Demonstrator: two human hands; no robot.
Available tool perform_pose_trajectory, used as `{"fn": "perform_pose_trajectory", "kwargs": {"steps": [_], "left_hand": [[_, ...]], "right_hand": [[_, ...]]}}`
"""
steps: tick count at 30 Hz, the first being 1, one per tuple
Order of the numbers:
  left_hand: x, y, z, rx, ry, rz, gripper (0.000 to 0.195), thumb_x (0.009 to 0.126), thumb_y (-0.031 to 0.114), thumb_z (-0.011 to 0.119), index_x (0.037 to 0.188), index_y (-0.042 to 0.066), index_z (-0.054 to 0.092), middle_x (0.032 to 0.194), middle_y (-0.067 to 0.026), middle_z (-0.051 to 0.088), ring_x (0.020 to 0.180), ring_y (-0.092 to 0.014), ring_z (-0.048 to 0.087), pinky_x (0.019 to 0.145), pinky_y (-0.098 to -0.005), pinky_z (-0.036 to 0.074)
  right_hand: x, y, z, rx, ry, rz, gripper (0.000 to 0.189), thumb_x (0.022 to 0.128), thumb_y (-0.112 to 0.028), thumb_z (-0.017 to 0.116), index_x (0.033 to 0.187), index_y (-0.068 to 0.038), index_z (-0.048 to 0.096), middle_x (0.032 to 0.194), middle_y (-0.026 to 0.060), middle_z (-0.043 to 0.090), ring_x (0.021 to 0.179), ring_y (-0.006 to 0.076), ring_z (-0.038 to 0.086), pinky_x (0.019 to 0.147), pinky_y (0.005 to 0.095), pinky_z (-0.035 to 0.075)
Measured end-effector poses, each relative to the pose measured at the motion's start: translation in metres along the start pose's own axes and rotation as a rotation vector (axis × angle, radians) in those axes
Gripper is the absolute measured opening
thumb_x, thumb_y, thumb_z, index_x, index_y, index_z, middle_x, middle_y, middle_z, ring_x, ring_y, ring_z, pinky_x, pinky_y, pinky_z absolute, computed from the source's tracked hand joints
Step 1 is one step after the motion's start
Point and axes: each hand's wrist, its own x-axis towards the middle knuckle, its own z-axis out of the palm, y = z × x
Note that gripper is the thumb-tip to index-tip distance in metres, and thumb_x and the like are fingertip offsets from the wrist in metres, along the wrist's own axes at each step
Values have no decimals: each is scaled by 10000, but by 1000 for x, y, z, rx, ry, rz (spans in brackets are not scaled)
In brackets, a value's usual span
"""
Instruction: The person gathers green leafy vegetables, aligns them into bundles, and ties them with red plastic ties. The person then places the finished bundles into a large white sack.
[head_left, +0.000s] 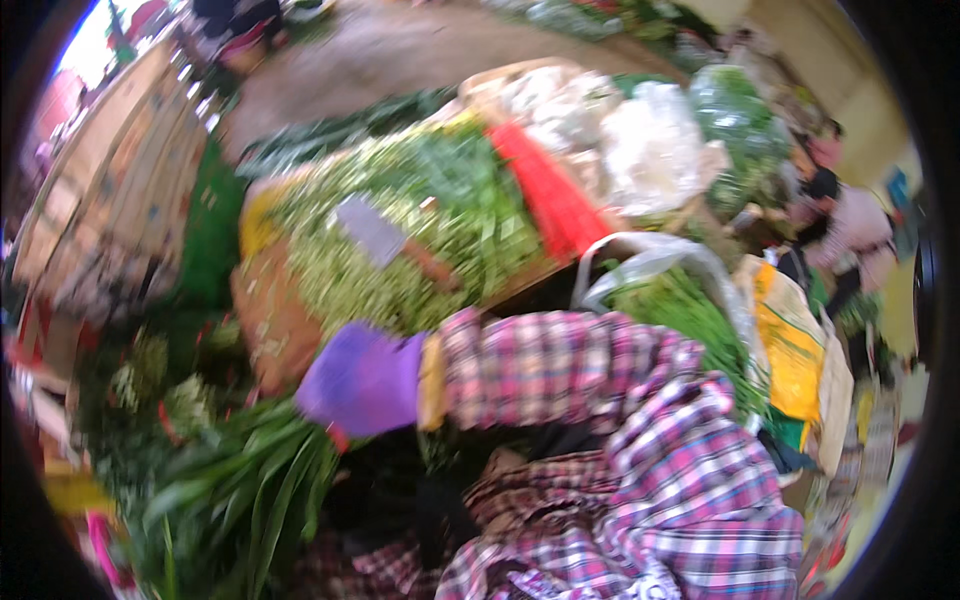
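My right hand (364, 379), in a purple glove with a yellow cuff, reaches leftward across the view and closes around the end of a bunch of long green leaves (255, 465). A red tie (337, 439) shows beside the glove. The leaves fan out down and to the left; blur hides the fingers. My left hand is out of view, in the dark area below or beyond the frame. Beyond the glove, a cleaver (375, 231) with a wooden handle lies flat on a broad heap of cut pale-green vegetables (480, 195).
A red plastic sheet (551, 195) borders the heap. White plastic bags (652, 150) stand behind it. At right are a bag of green stalks (667, 300) and a yellow-and-white sack (784, 352). More tied greens (187, 405) lie at left, below a green crate (210, 225). A person (855, 225) bends at far right.
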Motion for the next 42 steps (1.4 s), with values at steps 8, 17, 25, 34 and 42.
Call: {"fn": "perform_pose_trajectory", "kwargs": {"steps": [8,17,25,34,42], "left_hand": [[23,-18,39,5,-419,-154,296,915,251,522,1019,-19,580,914,-160,650,731,-202,655,620,-333,541],[-4,47,75,-125,-645,18,288,891,224,517,961,-45,590,778,-103,671,586,-160,637,491,-298,516],[3,59,-20,-1047,138,506,169,904,76,501,1043,-1,559,973,-127,616,786,-163,596,702,-295,505],[71,39,8,-223,447,176,1086,626,476,826,1342,-137,286,1281,-269,474,1217,-354,461,1018,-373,375],[79,58,30,565,383,105,1296,406,594,854,1353,-78,279,1154,-194,514,1066,-343,530,890,-443,446]], "right_hand": [[8,23,26,-107,3,293,112,774,-207,602,755,-97,589,670,98,596,637,308,627,531,408,490],[29,108,111,-248,229,333,96,756,-196,588,726,-116,631,677,85,623,624,307,632,534,408,484],[-1,108,144,-59,64,537,201,732,-314,663,792,-125,630,754,105,636,733,305,638,633,413,491],[-66,118,111,77,360,604,240,817,-205,642,1026,-85,637,907,133,655,792,312,646,678,399,526],[-108,169,60,-294,144,1026,483,743,-298,688,1146,-67,555,977,132,641,866,320,625,763,420,498]]}}
